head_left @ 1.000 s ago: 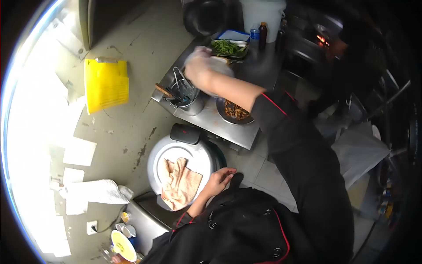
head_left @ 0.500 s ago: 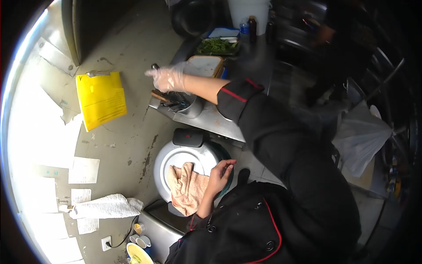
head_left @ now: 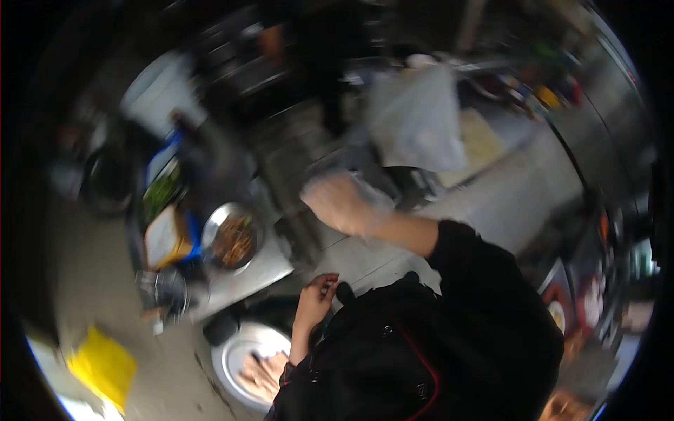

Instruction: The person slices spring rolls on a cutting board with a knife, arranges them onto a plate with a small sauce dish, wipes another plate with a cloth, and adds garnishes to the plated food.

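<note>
My right hand (head_left: pixel 344 203), in a clear plastic glove, is out in front of my body above the floor. Motion smears its fingers, and I cannot make out anything in them. My left hand (head_left: pixel 316 298) is bare and held low by my jacket, its fingers loosely bent with nothing seen in them. Near it stands a round cooker with a silvery lid (head_left: pixel 235 344), a tan cloth (head_left: pixel 263 375) lying on top. On the steel counter are a metal bowl of brown food strips (head_left: pixel 235 238) and a utensil holder (head_left: pixel 165 291).
A white-lidded container (head_left: pixel 165 238) and a tray of greens (head_left: pixel 161 193) sit farther along the counter, before a white bucket (head_left: pixel 158 91). A white plastic bag (head_left: pixel 418 116) hangs at a side table. Another person in dark clothes (head_left: pixel 326 63) stands beyond. Yellow paper (head_left: pixel 105 368) marks the wall.
The view has swung to the right. My right hand has left the utensil holder and come over the floor area. The food bowl now shows. My left hand stays near my body.
</note>
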Demonstrator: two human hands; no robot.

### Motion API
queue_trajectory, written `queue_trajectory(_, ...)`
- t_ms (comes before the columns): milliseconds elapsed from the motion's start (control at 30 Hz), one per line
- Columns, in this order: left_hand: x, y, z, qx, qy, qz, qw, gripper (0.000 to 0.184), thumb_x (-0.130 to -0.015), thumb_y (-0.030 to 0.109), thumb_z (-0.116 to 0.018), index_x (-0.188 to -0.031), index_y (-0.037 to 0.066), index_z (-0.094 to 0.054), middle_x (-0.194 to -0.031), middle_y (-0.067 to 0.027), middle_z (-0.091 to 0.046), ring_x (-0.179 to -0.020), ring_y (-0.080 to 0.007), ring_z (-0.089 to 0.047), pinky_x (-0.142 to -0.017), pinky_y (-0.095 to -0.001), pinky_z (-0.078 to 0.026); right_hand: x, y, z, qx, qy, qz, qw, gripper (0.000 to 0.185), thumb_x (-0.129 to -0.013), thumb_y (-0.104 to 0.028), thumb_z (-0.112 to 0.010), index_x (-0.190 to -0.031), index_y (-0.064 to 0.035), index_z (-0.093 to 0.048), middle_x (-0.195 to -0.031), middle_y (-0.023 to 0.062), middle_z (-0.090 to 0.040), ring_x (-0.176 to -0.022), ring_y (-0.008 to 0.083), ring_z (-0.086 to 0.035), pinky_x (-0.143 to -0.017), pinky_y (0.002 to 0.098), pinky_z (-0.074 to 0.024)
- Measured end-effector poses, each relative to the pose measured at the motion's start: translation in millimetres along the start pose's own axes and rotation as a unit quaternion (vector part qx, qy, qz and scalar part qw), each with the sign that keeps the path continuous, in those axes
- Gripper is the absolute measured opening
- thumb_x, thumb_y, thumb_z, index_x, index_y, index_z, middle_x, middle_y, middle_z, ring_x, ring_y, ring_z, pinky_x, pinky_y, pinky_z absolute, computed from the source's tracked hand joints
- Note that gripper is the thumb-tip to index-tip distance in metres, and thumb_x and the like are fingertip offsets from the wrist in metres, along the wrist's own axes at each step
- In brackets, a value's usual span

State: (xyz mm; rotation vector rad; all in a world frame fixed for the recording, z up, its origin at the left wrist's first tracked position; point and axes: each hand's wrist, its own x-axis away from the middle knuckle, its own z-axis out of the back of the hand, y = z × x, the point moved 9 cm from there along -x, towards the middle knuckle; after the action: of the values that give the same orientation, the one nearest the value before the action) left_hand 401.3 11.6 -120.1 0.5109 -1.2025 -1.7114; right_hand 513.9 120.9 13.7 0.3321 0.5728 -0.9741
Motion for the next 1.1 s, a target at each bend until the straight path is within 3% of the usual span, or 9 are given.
queue_trajectory(67,-25,9,-43,-0.008,-0.086,-0.009,0.996,0.023,-0.087,0.012,-0.057,-0.107,0.002,-0.061,-0.099,-0.0148,-0.066,-0.085,-0.0240,-0.066,-0.069,-0.0316,-0.053,124,74,-10,0.040,-0.248,-0.128,0.959,0.011,-0.074,-0.016,-0.056,-0.079,-0.0105,-0.064,-0.074,0.0071,-0.062,-0.069,0.0249,-0.060,-0.057,0.0419,-0.0445)
queue_trajectory(233,-91,44,-171,-0.099,-0.273,-0.078,0.954,0.024,-0.087,0.016,-0.058,-0.107,0.003,-0.061,-0.095,-0.0137,-0.066,-0.081,-0.0229,-0.066,-0.070,-0.0313,-0.052,428,171,138,0.129,-0.318,-0.522,0.781,0.012,-0.076,-0.013,-0.054,-0.076,-0.0066,-0.063,-0.081,0.0119,-0.065,-0.073,0.0264,-0.065,-0.054,0.0414,-0.0472)
queue_trajectory(300,-116,62,-235,-0.110,-0.347,-0.092,0.927,0.024,-0.087,0.018,-0.057,-0.106,0.004,-0.061,-0.094,-0.0127,-0.067,-0.079,-0.0231,-0.066,-0.070,-0.0315,-0.051,502,185,221,0.172,-0.394,-0.677,0.597,0.012,-0.079,-0.013,-0.054,-0.077,-0.0069,-0.064,-0.083,0.0150,-0.065,-0.078,0.0299,-0.065,-0.062,0.0394,-0.0508)
queue_trajectory(500,-193,147,-432,-0.180,-0.437,-0.227,0.852,0.021,-0.086,0.016,-0.057,-0.104,0.007,-0.061,-0.088,-0.0128,-0.066,-0.076,-0.0249,-0.064,-0.069,-0.0341,-0.050,629,198,366,0.203,-0.098,-0.831,0.508,0.019,-0.081,-0.016,-0.053,-0.089,-0.0002,-0.061,-0.088,0.0223,-0.064,-0.085,0.0356,-0.063,-0.073,0.0429,-0.0508)
queue_trajectory(600,-234,202,-507,-0.162,-0.389,-0.244,0.873,0.019,-0.086,0.016,-0.056,-0.103,0.007,-0.061,-0.086,-0.0127,-0.066,-0.074,-0.0249,-0.065,-0.067,-0.0338,-0.050,720,251,360,0.085,0.133,-0.834,0.528,0.025,-0.080,-0.019,-0.054,-0.096,0.0003,-0.055,-0.091,0.0285,-0.060,-0.089,0.0426,-0.058,-0.075,0.0450,-0.0471)
queue_trajectory(700,-255,218,-555,-0.177,-0.406,-0.219,0.870,0.019,-0.087,0.016,-0.056,-0.102,0.006,-0.062,-0.084,-0.0125,-0.067,-0.071,-0.0245,-0.065,-0.065,-0.0333,-0.050,783,312,322,-0.044,0.314,-0.793,0.520,0.037,-0.079,-0.016,-0.058,-0.111,0.0011,-0.055,-0.098,0.0234,-0.063,-0.091,0.0362,-0.061,-0.078,0.0387,-0.0474)
queue_trajectory(867,-300,232,-630,-0.184,-0.446,-0.142,0.864,0.019,-0.086,0.016,-0.058,-0.101,0.005,-0.063,-0.083,-0.0132,-0.067,-0.071,-0.0228,-0.065,-0.066,-0.0330,-0.050,819,418,336,0.007,0.257,-0.828,0.498,0.040,-0.075,-0.016,-0.058,-0.111,0.0013,-0.056,-0.104,0.0262,-0.060,-0.101,0.0389,-0.057,-0.084,0.0396,-0.0456)
queue_trajectory(1067,-394,316,-749,-0.231,-0.454,-0.223,0.831,0.019,-0.084,0.015,-0.059,-0.100,0.005,-0.063,-0.083,-0.0150,-0.067,-0.072,-0.0250,-0.065,-0.066,-0.0342,-0.051,850,539,390,0.022,0.177,-0.871,0.458,0.052,-0.075,-0.015,-0.064,-0.124,0.0000,-0.052,-0.108,0.0213,-0.063,-0.099,0.0315,-0.061,-0.084,0.0340,-0.0465)
queue_trajectory(1100,-412,340,-772,-0.227,-0.453,-0.242,0.828,0.019,-0.084,0.015,-0.059,-0.100,0.005,-0.063,-0.083,-0.0153,-0.067,-0.073,-0.0253,-0.065,-0.066,-0.0345,-0.051,855,561,407,0.049,0.210,-0.842,0.495,0.049,-0.075,-0.016,-0.063,-0.121,-0.0007,-0.054,-0.102,0.0217,-0.063,-0.095,0.0328,-0.062,-0.081,0.0362,-0.0469)
